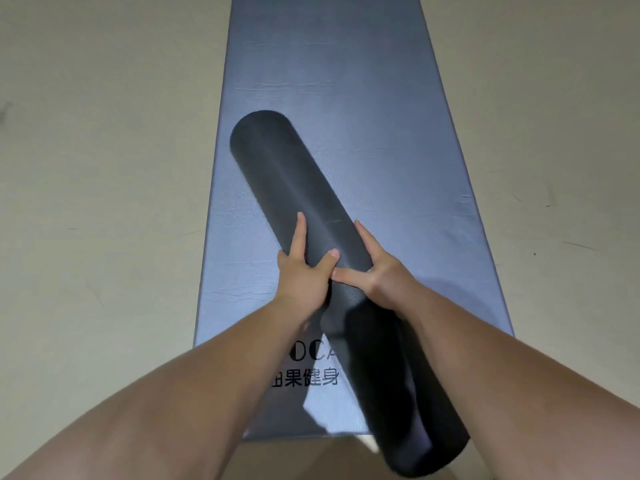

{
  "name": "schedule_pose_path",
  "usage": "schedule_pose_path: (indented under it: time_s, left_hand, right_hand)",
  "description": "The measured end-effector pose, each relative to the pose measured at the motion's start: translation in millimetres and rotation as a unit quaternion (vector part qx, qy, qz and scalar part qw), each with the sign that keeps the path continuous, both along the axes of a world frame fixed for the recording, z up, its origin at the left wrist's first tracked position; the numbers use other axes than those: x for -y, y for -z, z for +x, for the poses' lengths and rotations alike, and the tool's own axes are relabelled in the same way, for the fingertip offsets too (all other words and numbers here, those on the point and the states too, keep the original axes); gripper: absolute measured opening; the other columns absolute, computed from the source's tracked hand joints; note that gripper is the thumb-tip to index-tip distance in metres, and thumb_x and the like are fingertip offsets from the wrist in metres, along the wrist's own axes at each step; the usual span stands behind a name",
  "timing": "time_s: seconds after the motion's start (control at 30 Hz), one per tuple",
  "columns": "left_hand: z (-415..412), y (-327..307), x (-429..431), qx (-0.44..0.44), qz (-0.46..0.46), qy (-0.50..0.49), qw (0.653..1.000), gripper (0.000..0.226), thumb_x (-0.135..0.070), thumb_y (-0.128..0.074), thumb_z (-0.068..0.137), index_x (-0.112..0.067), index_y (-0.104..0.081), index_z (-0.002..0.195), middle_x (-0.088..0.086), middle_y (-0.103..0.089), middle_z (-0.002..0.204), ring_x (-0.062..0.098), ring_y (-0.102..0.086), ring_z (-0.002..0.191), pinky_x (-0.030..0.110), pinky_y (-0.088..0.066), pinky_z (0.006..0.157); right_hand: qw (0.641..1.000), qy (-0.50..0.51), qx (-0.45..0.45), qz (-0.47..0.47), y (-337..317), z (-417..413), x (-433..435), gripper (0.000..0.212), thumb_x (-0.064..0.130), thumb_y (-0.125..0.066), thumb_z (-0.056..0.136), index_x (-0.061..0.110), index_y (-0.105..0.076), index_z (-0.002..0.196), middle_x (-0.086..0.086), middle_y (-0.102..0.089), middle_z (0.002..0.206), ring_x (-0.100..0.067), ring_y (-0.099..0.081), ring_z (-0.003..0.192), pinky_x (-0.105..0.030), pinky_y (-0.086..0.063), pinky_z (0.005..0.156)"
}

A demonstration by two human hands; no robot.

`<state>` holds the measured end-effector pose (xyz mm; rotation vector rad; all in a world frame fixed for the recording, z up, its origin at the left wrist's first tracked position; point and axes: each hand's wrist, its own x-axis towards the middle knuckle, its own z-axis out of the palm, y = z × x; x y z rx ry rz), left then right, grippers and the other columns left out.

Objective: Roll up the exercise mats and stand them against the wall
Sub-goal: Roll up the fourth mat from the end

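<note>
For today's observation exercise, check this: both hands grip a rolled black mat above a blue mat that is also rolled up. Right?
Not quite. The head view shows the blue mat lying flat and unrolled on the floor. The left hand and right hand do both grip the rolled black mat above it.

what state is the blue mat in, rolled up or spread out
Spread out: the blue mat lies flat on the floor. Only the black mat, gripped by the left hand and right hand, is rolled.
</note>
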<state>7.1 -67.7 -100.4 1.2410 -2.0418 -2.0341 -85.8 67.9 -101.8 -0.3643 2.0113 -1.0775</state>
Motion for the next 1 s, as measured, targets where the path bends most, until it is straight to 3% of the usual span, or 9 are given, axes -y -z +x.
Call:
schedule_pose_path:
  time_s: [0.13,0.27,0.37,0.47,0.6,0.7,0.8,0.87,1.0]
  left_hand:
    - [-1,-1,29,-0.027,0.022,0.074,0.997,0.088,-0.046,-0.076,0.08,-0.076,-0.019,0.14,-0.009,-0.047,0.148,0.01,-0.055,0.129,0.038,-0.048,0.109]
    - [1,9,18,-0.06,0.073,0.002,0.996,0.105,-0.032,-0.08,0.087,-0.061,-0.003,0.152,-0.029,-0.052,0.137,-0.003,-0.059,0.121,0.028,-0.051,0.1]
    - [0,13,2,-0.055,0.12,-0.024,0.991,0.1,-0.045,-0.08,0.083,-0.07,-0.006,0.146,-0.023,-0.05,0.147,0.001,-0.06,0.123,0.035,-0.05,0.105]
    - [-2,16,0,-0.068,0.139,-0.021,0.988,0.098,-0.034,-0.079,0.086,-0.07,-0.01,0.146,-0.022,-0.05,0.147,0.001,-0.061,0.123,0.034,-0.051,0.104]
    - [-5,15,5,-0.075,0.184,-0.033,0.979,0.115,-0.015,-0.083,0.082,-0.064,-0.005,0.15,-0.012,-0.06,0.141,0.01,-0.066,0.119,0.036,-0.055,0.095]
    - [-10,6,8,-0.074,0.189,-0.035,0.978,0.113,-0.002,-0.08,0.082,-0.064,-0.012,0.148,-0.003,-0.067,0.133,0.019,-0.07,0.113,0.034,-0.059,0.085]
    - [-20,-18,14,-0.077,0.171,-0.028,0.982,0.111,0.002,-0.079,0.081,-0.065,-0.016,0.144,0.0,-0.069,0.13,0.02,-0.071,0.112,0.032,-0.061,0.085]
    - [-29,-44,23,-0.08,0.163,-0.016,0.983,0.117,0.004,-0.08,0.079,-0.062,-0.015,0.149,0.001,-0.066,0.133,0.019,-0.07,0.114,0.032,-0.06,0.089]
    - [-45,-128,43,-0.096,0.144,0.005,0.985,0.122,0.011,-0.08,0.076,-0.059,-0.017,0.153,0.001,-0.062,0.135,0.014,-0.071,0.11,0.025,-0.06,0.08]
  right_hand:
    - [0.997,0.062,0.022,-0.031,7,16,9,0.112,0.057,-0.086,0.069,0.055,-0.018,0.158,0.027,-0.058,0.14,0.005,-0.061,0.121,-0.03,-0.049,0.109]
    - [0.996,0.065,0.058,-0.033,3,6,3,0.109,0.055,-0.087,0.074,0.059,-0.017,0.158,0.03,-0.056,0.14,0.005,-0.059,0.124,-0.029,-0.046,0.111]
    - [0.993,0.061,0.088,-0.038,-1,-5,-6,0.101,0.048,-0.083,0.084,0.064,-0.014,0.156,0.034,-0.055,0.135,0.017,-0.058,0.112,-0.013,-0.045,0.095]
    - [0.994,0.054,0.091,-0.029,0,-12,-11,0.092,0.048,-0.079,0.088,0.068,-0.016,0.152,0.047,-0.048,0.122,0.031,-0.052,0.099,-0.004,-0.04,0.084]
    - [0.995,0.049,0.079,-0.031,2,-16,-13,0.093,0.053,-0.079,0.085,0.072,-0.016,0.149,0.03,-0.039,0.154,0.002,-0.04,0.142,-0.024,-0.034,0.115]
    - [0.995,0.04,0.076,-0.043,-3,-16,-10,0.095,0.055,-0.079,0.083,0.072,-0.014,0.149,0.027,-0.032,0.163,-0.002,-0.033,0.149,-0.035,-0.029,0.124]
    - [0.993,0.057,0.075,-0.07,-21,-19,-8,0.094,0.051,-0.079,0.085,0.068,-0.015,0.152,0.031,-0.035,0.16,0.001,-0.038,0.146,-0.035,-0.033,0.123]
    - [0.988,0.079,0.083,-0.1,-42,-23,-4,0.091,0.036,-0.076,0.093,0.06,-0.016,0.158,0.032,-0.049,0.149,0.005,-0.05,0.136,-0.03,-0.041,0.116]
    - [0.982,0.099,0.07,-0.143,-120,-28,5,0.093,0.018,-0.072,0.097,0.055,-0.015,0.159,0.03,-0.061,0.138,0.004,-0.06,0.126,-0.023,-0.05,0.103]
